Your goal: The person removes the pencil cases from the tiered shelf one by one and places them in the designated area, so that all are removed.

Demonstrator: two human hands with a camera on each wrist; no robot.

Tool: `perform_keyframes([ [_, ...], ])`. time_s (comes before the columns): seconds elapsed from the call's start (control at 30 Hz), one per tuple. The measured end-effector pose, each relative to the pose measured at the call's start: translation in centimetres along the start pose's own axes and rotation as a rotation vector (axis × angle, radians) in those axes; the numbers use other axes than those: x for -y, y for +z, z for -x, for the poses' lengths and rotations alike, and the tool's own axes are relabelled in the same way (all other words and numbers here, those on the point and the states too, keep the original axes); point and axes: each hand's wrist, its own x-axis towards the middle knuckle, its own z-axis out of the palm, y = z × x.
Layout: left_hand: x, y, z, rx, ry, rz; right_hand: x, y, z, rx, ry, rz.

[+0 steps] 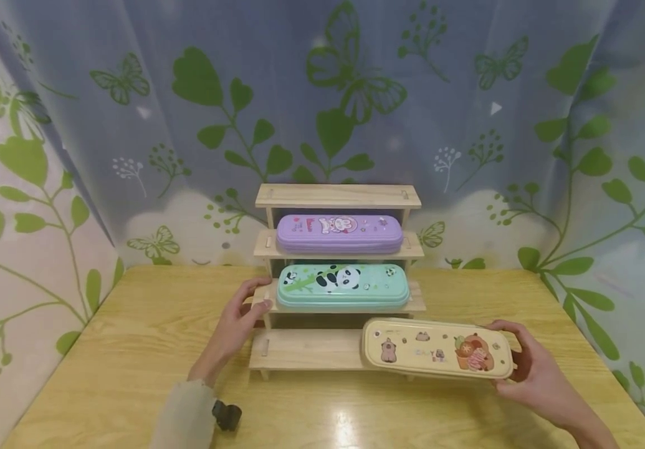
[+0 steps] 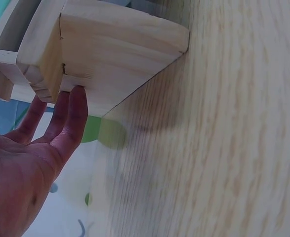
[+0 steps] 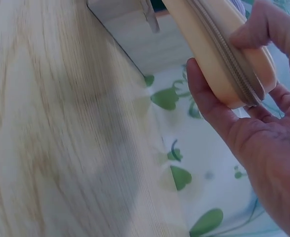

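Observation:
A stepped wooden rack [image 1: 305, 349] stands on the table. A purple pencil case [image 1: 339, 233] lies on its upper shelf and a green panda case [image 1: 343, 286] on the middle shelf. My right hand [image 1: 530, 368] grips the right end of a cream pencil case [image 1: 437, 348] [image 3: 224, 54], which lies tilted over the right part of the lowest step. My left hand [image 1: 240, 315] rests with straight fingers [image 2: 68, 116] against the left side of the rack, beside the green case.
The wooden table [image 1: 131, 349] is bordered by a leaf-and-butterfly curtain [image 1: 356, 93] behind and at both sides. A small black object [image 1: 225, 415] shows at my left wrist. The rack's top shelf [image 1: 338, 195] carries nothing.

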Motion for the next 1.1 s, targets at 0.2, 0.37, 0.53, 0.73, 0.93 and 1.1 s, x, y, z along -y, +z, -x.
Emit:
perform_keyframes([
  [0.2, -0.1, 0.1, -0.1, -0.001, 0.005, -0.003, -0.4, -1.7, 1.3, -0.025, -0.034, -0.091],
  [0.37, -0.1, 0.1, -0.1, -0.005, -0.017, -0.006, -1.0, -3.2, 2.4, -0.025, -0.102, -0.221],
  [0.53, 0.7, 0.0, -0.4, -0.007, -0.008, 0.0, -1.4, -4.6, 3.6, -0.048, -0.141, -0.274],
  [0.73, 2.6, 0.0, -1.1, -0.022, -0.003, 0.011, -1.7, -6.1, 4.7, -0.121, -0.141, -0.27],
  [0.93, 3.0, 0.0, -1.2, -0.035, 0.014, 0.005, -1.9, -6.9, 5.1, -0.194, -0.122, -0.285],
  [1.1, 3.0, -0.1, -1.2, -0.03, 0.021, 0.001, -2.1, -6.6, 4.8, -0.221, -0.129, -0.298],
])
